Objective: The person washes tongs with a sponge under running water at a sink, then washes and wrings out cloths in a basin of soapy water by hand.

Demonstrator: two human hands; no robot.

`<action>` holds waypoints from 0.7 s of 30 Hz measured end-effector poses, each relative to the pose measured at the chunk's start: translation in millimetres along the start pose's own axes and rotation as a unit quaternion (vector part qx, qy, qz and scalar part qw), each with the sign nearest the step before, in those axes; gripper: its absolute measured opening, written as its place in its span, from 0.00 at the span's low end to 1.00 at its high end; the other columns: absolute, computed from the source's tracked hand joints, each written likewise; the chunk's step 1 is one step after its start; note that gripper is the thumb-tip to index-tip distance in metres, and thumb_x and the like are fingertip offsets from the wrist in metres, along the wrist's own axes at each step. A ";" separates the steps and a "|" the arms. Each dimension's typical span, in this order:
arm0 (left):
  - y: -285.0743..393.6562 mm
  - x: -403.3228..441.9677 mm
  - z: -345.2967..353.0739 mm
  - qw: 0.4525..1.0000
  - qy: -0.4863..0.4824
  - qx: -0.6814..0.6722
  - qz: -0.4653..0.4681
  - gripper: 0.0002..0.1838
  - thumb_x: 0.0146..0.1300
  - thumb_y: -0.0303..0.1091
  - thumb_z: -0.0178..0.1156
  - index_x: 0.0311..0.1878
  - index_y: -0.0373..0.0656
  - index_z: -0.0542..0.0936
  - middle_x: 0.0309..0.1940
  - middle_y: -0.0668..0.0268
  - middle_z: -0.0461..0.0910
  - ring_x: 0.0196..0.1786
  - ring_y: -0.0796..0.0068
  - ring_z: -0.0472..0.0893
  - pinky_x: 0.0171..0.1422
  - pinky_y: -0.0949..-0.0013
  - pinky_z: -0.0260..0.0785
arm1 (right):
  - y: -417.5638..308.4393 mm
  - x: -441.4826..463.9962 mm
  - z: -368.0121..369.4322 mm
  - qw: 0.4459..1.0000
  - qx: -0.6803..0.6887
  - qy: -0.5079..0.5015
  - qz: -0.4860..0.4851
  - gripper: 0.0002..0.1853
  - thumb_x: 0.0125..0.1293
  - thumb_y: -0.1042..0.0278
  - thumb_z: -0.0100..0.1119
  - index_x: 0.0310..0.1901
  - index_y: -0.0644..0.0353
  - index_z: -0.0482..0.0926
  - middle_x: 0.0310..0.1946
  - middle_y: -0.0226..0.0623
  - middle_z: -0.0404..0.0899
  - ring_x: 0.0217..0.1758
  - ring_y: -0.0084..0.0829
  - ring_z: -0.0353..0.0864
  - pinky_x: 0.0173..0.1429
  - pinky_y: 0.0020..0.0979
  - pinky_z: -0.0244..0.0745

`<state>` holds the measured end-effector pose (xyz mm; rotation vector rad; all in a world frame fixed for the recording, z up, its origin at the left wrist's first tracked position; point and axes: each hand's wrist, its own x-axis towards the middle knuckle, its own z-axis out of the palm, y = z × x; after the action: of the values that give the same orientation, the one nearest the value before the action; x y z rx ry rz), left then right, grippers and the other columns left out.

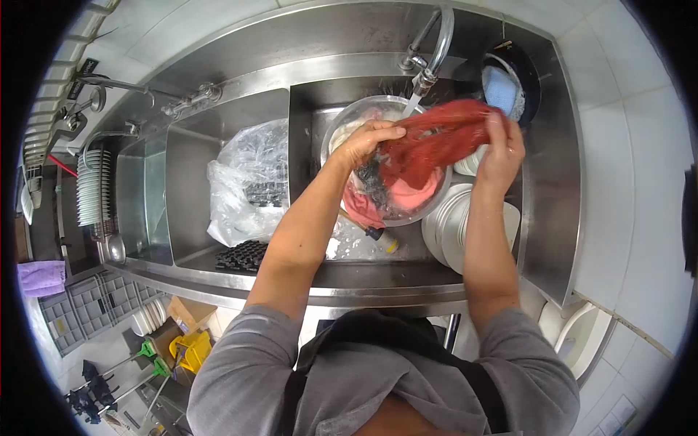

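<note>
A wet red cloth [443, 138] is stretched between my two hands beneath the tap [436, 54], where water runs down. My left hand [367, 142] pinches its left end, thumb on top. At the upper right end, my right hand [500, 149] grips the cloth, slightly smeared by motion. Under the cloth stands a clear round basin [334, 120] in the sink, holding pink cloth [414, 195], pale cloth and something dark. The lower part of the red cloth hangs into this basin.
Stacked white plates [443, 225] stand right of the basin. A dark pan [534, 87] with a blue sponge [499, 89] sits at the back right. In the left sink lie a clear plastic bag [251, 174] and a black mat [240, 254]. A yellow-tipped tool [385, 240] lies below the basin.
</note>
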<state>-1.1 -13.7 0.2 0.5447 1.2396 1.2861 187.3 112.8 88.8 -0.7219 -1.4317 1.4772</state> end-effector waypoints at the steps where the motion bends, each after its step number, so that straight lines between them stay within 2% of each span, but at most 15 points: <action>1: -2.3 6.6 4.7 1.000 0.000 -0.003 0.002 0.10 0.57 0.36 0.60 0.39 0.41 0.81 0.31 0.68 0.81 0.31 0.76 0.77 0.35 0.73 0.69 | 2.9 0.1 -4.3 0.989 0.055 0.135 -0.027 0.10 0.68 0.63 0.56 0.36 0.61 0.78 0.30 0.30 0.80 0.34 0.23 0.77 0.40 0.26 0.72; 2: -7.6 15.9 11.2 0.995 0.036 -0.088 0.026 0.10 0.59 0.36 0.60 0.40 0.42 0.82 0.28 0.71 0.78 0.30 0.78 0.75 0.34 0.73 0.68 | 4.8 -7.8 5.6 0.978 0.146 0.126 0.081 0.15 0.71 0.56 0.53 0.42 0.62 0.77 0.38 0.33 0.79 0.36 0.24 0.78 0.44 0.26 0.73; 5: -22.3 33.5 48.3 0.956 0.124 -0.265 0.037 0.12 0.63 0.35 0.58 0.48 0.42 0.79 0.29 0.74 0.76 0.29 0.81 0.73 0.33 0.74 0.67 | 29.0 -47.8 57.7 0.972 -0.088 0.080 0.203 0.17 0.70 0.55 0.53 0.35 0.62 0.78 0.33 0.34 0.78 0.31 0.24 0.74 0.35 0.29 0.70; 6: -42.2 39.3 47.9 0.913 0.087 -0.395 0.045 0.12 0.63 0.34 0.57 0.48 0.42 0.78 0.31 0.73 0.77 0.30 0.80 0.74 0.34 0.74 0.69 | 83.7 -68.2 72.6 0.985 -0.158 0.006 0.063 0.17 0.69 0.57 0.55 0.29 0.63 0.78 0.22 0.33 0.76 0.25 0.25 0.71 0.32 0.31 0.67; 7: -58.2 45.1 39.5 0.867 -0.021 -0.491 0.077 0.11 0.64 0.34 0.56 0.47 0.43 0.79 0.31 0.72 0.77 0.31 0.79 0.75 0.35 0.73 0.70 | 67.6 -86.4 92.9 0.989 -0.130 -0.052 0.043 0.18 0.67 0.61 0.57 0.22 0.63 0.75 0.14 0.34 0.69 0.19 0.29 0.67 0.28 0.33 0.65; 9: -60.6 41.7 35.8 0.728 -0.249 -0.635 0.068 0.10 0.64 0.34 0.56 0.45 0.43 0.79 0.31 0.70 0.78 0.33 0.78 0.77 0.37 0.71 0.73 | 71.9 -83.5 86.3 0.950 -0.261 -0.027 -0.169 0.18 0.66 0.65 0.58 0.19 0.63 0.71 0.13 0.42 0.68 0.19 0.36 0.69 0.27 0.36 0.63; 10: -47.6 32.6 45.3 0.852 -0.041 -0.521 0.019 0.09 0.64 0.35 0.56 0.44 0.43 0.80 0.31 0.70 0.78 0.33 0.77 0.77 0.36 0.71 0.72 | 83.4 -72.1 76.0 0.941 -0.285 0.009 -0.180 0.19 0.66 0.64 0.57 0.18 0.63 0.71 0.15 0.45 0.69 0.20 0.41 0.70 0.27 0.39 0.63; 11: -11.3 12.5 63.9 0.914 0.170 -0.367 -0.033 0.09 0.64 0.36 0.57 0.42 0.43 0.81 0.30 0.70 0.77 0.32 0.77 0.77 0.35 0.71 0.71 | 100.3 -53.9 61.0 0.931 -0.309 0.045 -0.188 0.19 0.66 0.64 0.56 0.18 0.62 0.70 0.16 0.48 0.70 0.20 0.46 0.72 0.27 0.42 0.63; 12: 7.6 -2.8 63.5 0.925 0.196 -0.310 -0.097 0.09 0.64 0.38 0.58 0.39 0.43 0.81 0.31 0.69 0.78 0.31 0.75 0.77 0.34 0.69 0.70 | 114.1 -36.9 45.5 0.910 -0.392 0.015 -0.131 0.18 0.66 0.62 0.56 0.21 0.63 0.74 0.19 0.50 0.74 0.25 0.52 0.75 0.31 0.47 0.67; 13: -1.2 -2.0 48.2 0.939 0.200 -0.269 -0.073 0.13 0.63 0.40 0.59 0.47 0.44 0.79 0.33 0.65 0.80 0.32 0.68 0.79 0.39 0.67 0.74 | 130.2 -24.0 38.2 0.902 -0.410 -0.004 -0.133 0.17 0.66 0.58 0.55 0.24 0.61 0.76 0.25 0.49 0.78 0.27 0.54 0.77 0.34 0.49 0.70; 14: 3.9 -5.8 42.1 0.962 0.206 -0.178 -0.028 0.15 0.62 0.40 0.60 0.47 0.42 0.79 0.33 0.64 0.81 0.31 0.68 0.79 0.39 0.67 0.74 | 140.2 -14.4 25.9 0.892 -0.425 -0.073 -0.132 0.16 0.67 0.58 0.54 0.28 0.62 0.78 0.28 0.49 0.79 0.32 0.54 0.78 0.38 0.48 0.72; 16: 5.6 -8.5 20.5 0.974 0.207 -0.085 0.021 0.16 0.61 0.41 0.61 0.47 0.41 0.79 0.33 0.63 0.81 0.31 0.68 0.80 0.38 0.67 0.74 | 142.7 -0.1 8.0 0.889 -0.437 -0.044 -0.126 0.16 0.67 0.58 0.54 0.30 0.62 0.78 0.29 0.49 0.79 0.33 0.54 0.77 0.39 0.47 0.72; 17: -8.6 -6.4 0.4 0.969 0.215 0.112 0.052 0.18 0.60 0.42 0.62 0.46 0.39 0.79 0.33 0.62 0.82 0.32 0.69 0.81 0.39 0.67 0.74 | 143.1 4.4 0.9 0.886 -0.448 -0.017 -0.120 0.15 0.67 0.58 0.54 0.31 0.63 0.79 0.29 0.49 0.78 0.34 0.54 0.77 0.40 0.47 0.71; 18: -20.0 -5.2 -8.8 0.925 0.215 0.303 0.081 0.20 0.58 0.43 0.63 0.46 0.37 0.78 0.34 0.61 0.82 0.34 0.69 0.81 0.40 0.68 0.73 | 141.2 4.7 -5.5 0.895 -0.435 0.020 -0.097 0.15 0.66 0.57 0.56 0.31 0.61 0.79 0.30 0.48 0.79 0.34 0.52 0.77 0.40 0.45 0.72; 21: -91.8 -0.4 -3.3 0.828 0.088 0.554 -0.016 0.15 0.56 0.38 0.59 0.43 0.38 0.80 0.38 0.50 0.83 0.44 0.52 0.82 0.52 0.57 0.73 | 142.7 -32.7 3.0 0.915 -0.398 -0.052 -0.049 0.13 0.63 0.58 0.60 0.31 0.61 0.79 0.29 0.46 0.79 0.33 0.50 0.78 0.41 0.43 0.72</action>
<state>33.5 -40.5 -80.5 1.2218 2.1104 0.4563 167.2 97.3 -55.5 -1.0399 -2.1437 0.8216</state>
